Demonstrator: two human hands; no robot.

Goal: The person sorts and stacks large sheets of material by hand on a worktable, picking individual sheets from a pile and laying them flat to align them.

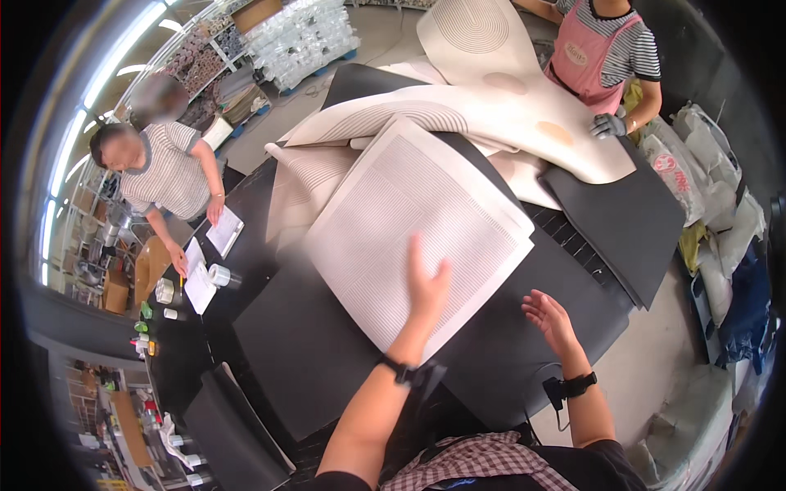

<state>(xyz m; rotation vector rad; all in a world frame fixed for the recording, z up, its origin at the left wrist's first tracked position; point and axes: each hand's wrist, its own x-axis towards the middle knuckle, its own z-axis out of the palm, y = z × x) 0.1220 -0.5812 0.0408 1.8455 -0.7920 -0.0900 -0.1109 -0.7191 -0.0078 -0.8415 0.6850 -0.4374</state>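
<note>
A pale rectangular mat [368,217] with fine dark lines lies askew on larger black sheets [286,344] in front of me. At least one more pale sheet shows under its edges. My left hand [427,286] is over the lined mat near its front edge, fingers stretched and thumb apart, a little smeared by motion. Whether its palm touches the mat I cannot tell. Off the mat's right corner, my right hand [550,321] hangs above the black sheet with fingers slightly bent and nothing in them.
Beyond the mat, large curling pale sheets [385,106] with curved lines are heaped up. A co-worker's gloved hand [610,125] rests by them at the far right. At left, another person leans over papers [199,286] beside tape rolls [219,275]. White sacks [696,164] stand at right.
</note>
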